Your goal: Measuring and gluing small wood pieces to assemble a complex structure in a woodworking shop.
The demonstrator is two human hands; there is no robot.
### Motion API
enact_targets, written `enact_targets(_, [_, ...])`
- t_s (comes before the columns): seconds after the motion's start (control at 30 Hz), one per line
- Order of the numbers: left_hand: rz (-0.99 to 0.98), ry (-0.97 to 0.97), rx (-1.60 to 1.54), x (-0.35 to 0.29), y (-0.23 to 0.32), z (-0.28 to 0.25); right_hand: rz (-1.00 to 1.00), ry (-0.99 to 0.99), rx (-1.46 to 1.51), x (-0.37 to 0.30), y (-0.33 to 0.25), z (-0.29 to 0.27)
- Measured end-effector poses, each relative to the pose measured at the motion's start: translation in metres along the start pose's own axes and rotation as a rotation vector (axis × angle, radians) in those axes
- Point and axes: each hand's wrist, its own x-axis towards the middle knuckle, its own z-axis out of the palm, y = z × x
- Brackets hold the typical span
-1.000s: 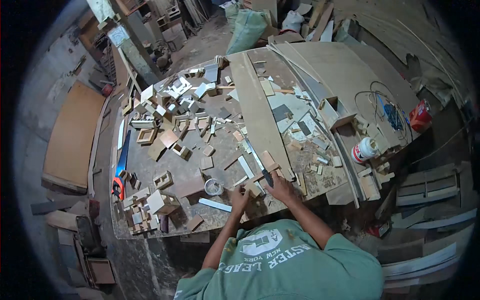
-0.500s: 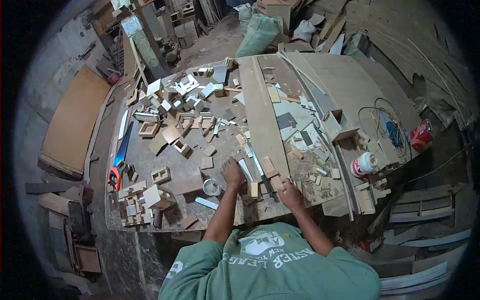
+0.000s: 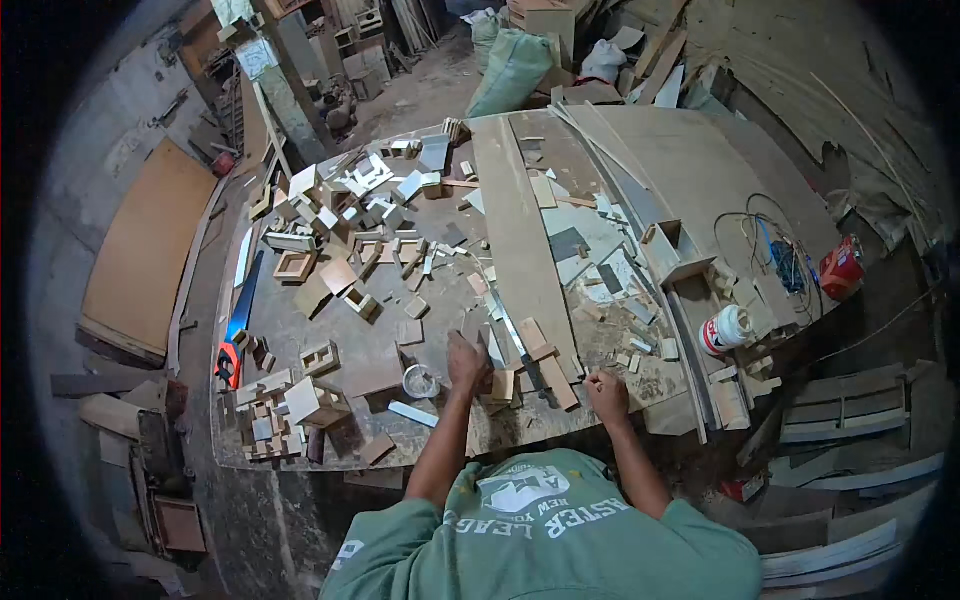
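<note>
My left hand (image 3: 467, 362) is over the near part of the table, fingers curled in, beside a round clear tub (image 3: 421, 381). What it holds, if anything, is hidden. My right hand (image 3: 607, 395) is closed near the front edge, just right of a narrow wooden strip (image 3: 558, 382) and apart from it. Anything in its fingers is too small to make out. Between my hands lies a long thin blade with a dark handle (image 3: 538, 378). A small wooden piece (image 3: 541, 352) rests across the strip, near a long wide board (image 3: 525, 220).
Small wooden boxes and offcuts (image 3: 320, 400) crowd the table's left side. An orange-handled handsaw (image 3: 240, 318) lies at the left edge. To the right are an open wooden box (image 3: 675, 250), a white tub (image 3: 727, 329), a coiled cable (image 3: 785, 262) and a red container (image 3: 842, 268).
My right hand has come off the wooden strip and shifted right. The left hand has drawn slightly right and nearer, its fingers now curled. The strip stays on the table.
</note>
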Motion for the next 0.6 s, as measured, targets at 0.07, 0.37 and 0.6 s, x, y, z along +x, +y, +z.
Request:
enact_targets(0.07, [0.014,-0.095,-0.253,-0.01,0.006,-0.012,0.012,-0.015,0.05,0.002,-0.003,0.0])
enact_targets(0.37, [0.077,-0.615,-0.89,-0.033,0.025,-0.051,-0.022,-0.22,0.648,0.035,-0.054,0.016])
enact_targets(0.6, [0.046,-0.697,-0.903,-0.051,0.033,-0.067,0.068,-0.394,1.061,0.038,-0.089,0.015])
